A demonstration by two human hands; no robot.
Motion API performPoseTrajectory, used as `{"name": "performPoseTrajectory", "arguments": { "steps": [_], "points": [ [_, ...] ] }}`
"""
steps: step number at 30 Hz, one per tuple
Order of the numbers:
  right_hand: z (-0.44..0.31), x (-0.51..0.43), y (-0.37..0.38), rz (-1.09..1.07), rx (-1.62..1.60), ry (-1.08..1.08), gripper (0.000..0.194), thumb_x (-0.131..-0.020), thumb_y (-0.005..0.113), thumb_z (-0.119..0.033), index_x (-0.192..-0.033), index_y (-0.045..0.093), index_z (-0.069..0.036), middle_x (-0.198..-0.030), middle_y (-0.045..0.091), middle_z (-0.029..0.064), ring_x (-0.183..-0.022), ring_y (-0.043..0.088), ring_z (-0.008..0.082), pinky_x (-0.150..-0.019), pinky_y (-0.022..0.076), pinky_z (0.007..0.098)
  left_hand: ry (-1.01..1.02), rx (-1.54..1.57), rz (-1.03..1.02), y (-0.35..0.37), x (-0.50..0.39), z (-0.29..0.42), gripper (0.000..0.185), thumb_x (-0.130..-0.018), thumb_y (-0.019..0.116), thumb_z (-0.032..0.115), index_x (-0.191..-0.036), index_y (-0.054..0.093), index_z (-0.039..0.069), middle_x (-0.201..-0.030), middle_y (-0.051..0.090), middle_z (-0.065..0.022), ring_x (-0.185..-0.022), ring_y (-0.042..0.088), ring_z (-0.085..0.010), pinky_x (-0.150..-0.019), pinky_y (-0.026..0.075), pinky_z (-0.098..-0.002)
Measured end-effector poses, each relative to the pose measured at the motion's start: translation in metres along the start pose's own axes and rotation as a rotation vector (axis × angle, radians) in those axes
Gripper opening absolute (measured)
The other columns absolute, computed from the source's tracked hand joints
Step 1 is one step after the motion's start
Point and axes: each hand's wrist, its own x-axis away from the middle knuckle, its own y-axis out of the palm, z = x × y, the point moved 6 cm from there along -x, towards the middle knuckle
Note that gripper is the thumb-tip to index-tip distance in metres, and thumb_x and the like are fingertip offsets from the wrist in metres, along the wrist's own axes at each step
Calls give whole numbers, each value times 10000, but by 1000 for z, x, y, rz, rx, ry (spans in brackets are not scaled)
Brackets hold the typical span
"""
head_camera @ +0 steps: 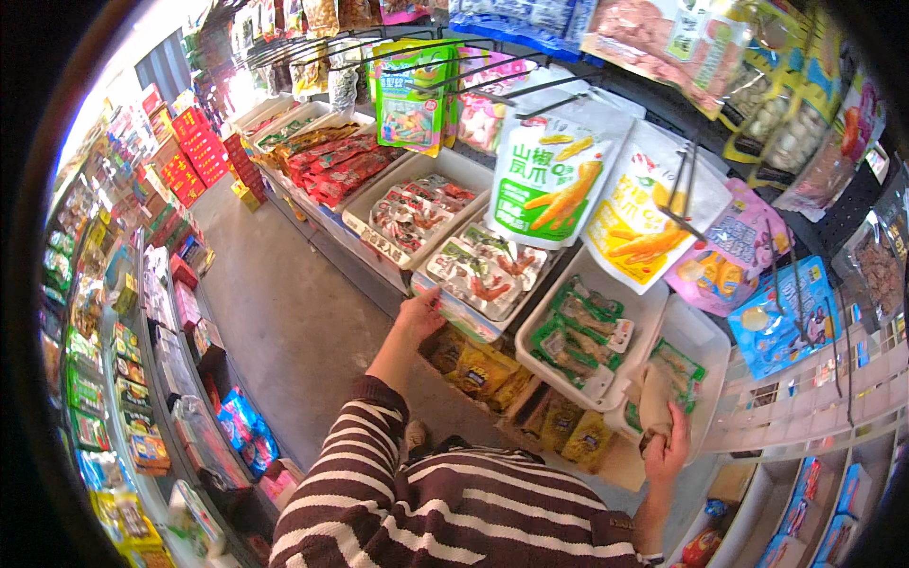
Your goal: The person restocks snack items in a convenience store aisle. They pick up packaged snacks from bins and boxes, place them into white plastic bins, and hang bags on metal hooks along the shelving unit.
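Note:
My left hand [422,314] rests at the front corner of a white plastic bin [465,328] that holds vacuum-packed snacks [490,266]. In my right hand [667,444] is a bunched tan cloth [655,397], held over the front of a smaller white bin [714,397] at the right. Green snack packets [667,358] lie in that bin, partly hidden by the cloth. Between my hands stands another white bin [568,387] with green-edged packets [582,326] inside.
Snack pouches [550,177] hang from metal hooks [682,184] above the bins. Open cartons of yellow packets [483,369] stand below. A concrete aisle floor [284,284] runs along the left, beside shelves of packaged goods [135,383]. Red boxes [199,145] are stacked farther off.

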Motion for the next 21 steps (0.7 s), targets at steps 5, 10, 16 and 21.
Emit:
{"name": "performPoseTrajectory", "arguments": {
  "steps": [5,10,16,21],
  "points": [
    [-73,-18,91,-114,134,-74,479,-695,468,52,-1167,531,9,-1186,525,232,-1076,505,398,-917,408,449,-128,-38,-82,16,17,20,198,-849,653,123,-939,528,-2,-759,534,-64,-648,527,-192,-609,461,-359],
    [-137,-52,176,-145,142,-205,515,-678,510,54,-1188,529,-21,-1233,500,218,-1089,493,403,-927,408,470,-200,-193,-246,9,18,42,162,-880,603,123,-930,528,-12,-813,559,-81,-670,562,-185,-616,512,-374],
    [-158,-128,278,-220,226,-281,557,-713,537,39,-1259,490,-62,-1267,439,266,-1129,458,402,-922,427,459,999,-1569,-389,47,68,95,208,-813,628,137,-948,575,-12,-909,593,-134,-751,611,-287,-632,500,-391],
    [-133,-137,359,-595,386,-262,593,-737,534,39,-1300,484,-139,-1333,372,274,-1204,400,388,-949,415,439,1437,-1753,-624,87,71,64,337,-760,562,56,-1080,538,-46,-1103,553,-214,-1018,538,-398,-893,406,-511]
  ]
}}
